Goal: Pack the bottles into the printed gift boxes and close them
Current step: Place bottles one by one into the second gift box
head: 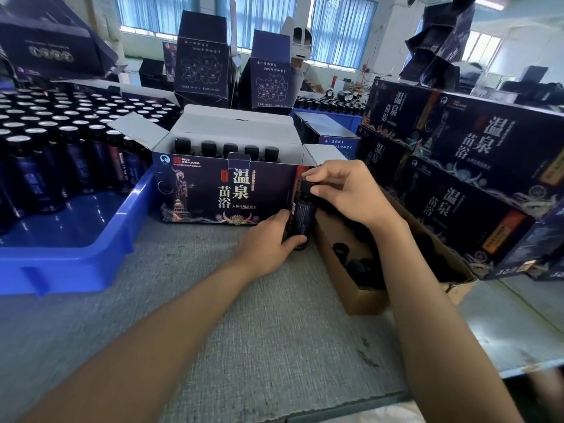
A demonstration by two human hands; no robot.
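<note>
An open printed gift box (213, 193), dark blue with white characters, stands on the grey table with its flaps up. Several black-capped bottles (230, 151) stand in a row inside it. Just right of the box stands one dark bottle (303, 213), upright on the table. My left hand (268, 239) grips its lower body. My right hand (345, 190) pinches its black cap from above.
A blue tray (76, 239) at left holds many dark bottles. A brown carton (366, 296) with more bottles lies at right, under my right arm. Closed printed boxes (464, 166) are stacked at right. Open boxes and a person stand across the table.
</note>
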